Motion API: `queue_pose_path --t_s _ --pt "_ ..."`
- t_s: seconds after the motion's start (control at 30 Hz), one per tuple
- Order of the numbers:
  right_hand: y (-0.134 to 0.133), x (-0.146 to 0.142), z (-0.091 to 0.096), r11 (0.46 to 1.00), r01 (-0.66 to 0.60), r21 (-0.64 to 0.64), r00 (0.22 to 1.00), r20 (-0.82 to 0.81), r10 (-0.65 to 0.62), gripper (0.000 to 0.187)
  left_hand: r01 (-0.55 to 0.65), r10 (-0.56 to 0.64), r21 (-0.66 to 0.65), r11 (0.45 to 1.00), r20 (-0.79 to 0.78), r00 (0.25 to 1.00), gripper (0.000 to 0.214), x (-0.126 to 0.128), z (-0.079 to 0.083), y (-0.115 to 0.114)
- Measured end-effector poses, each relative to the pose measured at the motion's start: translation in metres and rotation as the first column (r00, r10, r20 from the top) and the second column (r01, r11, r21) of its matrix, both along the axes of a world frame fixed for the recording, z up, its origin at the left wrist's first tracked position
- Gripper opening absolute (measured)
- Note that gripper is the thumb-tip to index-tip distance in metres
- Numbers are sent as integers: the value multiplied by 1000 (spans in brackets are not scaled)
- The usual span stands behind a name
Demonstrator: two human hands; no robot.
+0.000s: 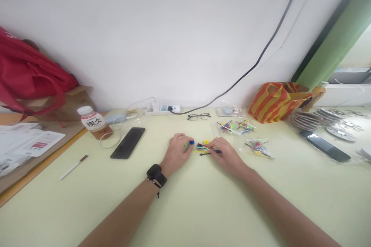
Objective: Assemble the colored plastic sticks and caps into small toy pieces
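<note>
My left hand (pixel 177 153) rests on the table with its fingers curled and closed. Between thumb and forefinger shows a small round blue plastic piece (pixel 191 142), with a bit of green plastic (pixel 186 145) beside it. My right hand (pixel 227 155) pinches one end of a thin light-coloured plastic stick (pixel 203 148). Around those fingertips lie small coloured plastic parts, among them a yellow piece (pixel 206 142) and a black arrow-shaped piece (pixel 205 154). The right fingers partly cover these parts.
Clear bags of coloured plastic parts (pixel 259 148) lie to the right, below another bagged set (pixel 232 126). Glasses (pixel 198 116) and a power strip (pixel 162 109) sit near the wall. Leftward are a phone (pixel 128 143), a bottle (pixel 94 122) and a white pen-like stick (pixel 73 168).
</note>
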State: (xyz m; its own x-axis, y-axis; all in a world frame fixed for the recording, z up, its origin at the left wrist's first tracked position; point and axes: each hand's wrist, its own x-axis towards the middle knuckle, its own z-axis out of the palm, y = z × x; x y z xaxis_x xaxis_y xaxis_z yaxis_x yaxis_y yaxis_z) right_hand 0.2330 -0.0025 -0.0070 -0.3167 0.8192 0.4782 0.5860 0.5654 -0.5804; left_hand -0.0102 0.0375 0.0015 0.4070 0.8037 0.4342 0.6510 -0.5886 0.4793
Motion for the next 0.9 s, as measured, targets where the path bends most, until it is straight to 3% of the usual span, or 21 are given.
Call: queue_pose_path --t_s 0.27,0.63,0.8,0.9 --pt "-3 -2 2 999 -29 -38 1000 9 29 16 -3 3 12 1000 1 1000 16 -1 -1 0" --pt "3 3 -4 996 89 27 996 -33 -88 15 -11 11 26 1000 15 1000 17 0 1 -1" --pt "0 0 0 999 11 38 1000 -16 -10 7 -10 9 30 999 24 1000 18 0 2 -1" --pt "-3 -2 0 998 -43 35 999 11 43 12 -6 4 48 999 41 999 18 0 2 -1"
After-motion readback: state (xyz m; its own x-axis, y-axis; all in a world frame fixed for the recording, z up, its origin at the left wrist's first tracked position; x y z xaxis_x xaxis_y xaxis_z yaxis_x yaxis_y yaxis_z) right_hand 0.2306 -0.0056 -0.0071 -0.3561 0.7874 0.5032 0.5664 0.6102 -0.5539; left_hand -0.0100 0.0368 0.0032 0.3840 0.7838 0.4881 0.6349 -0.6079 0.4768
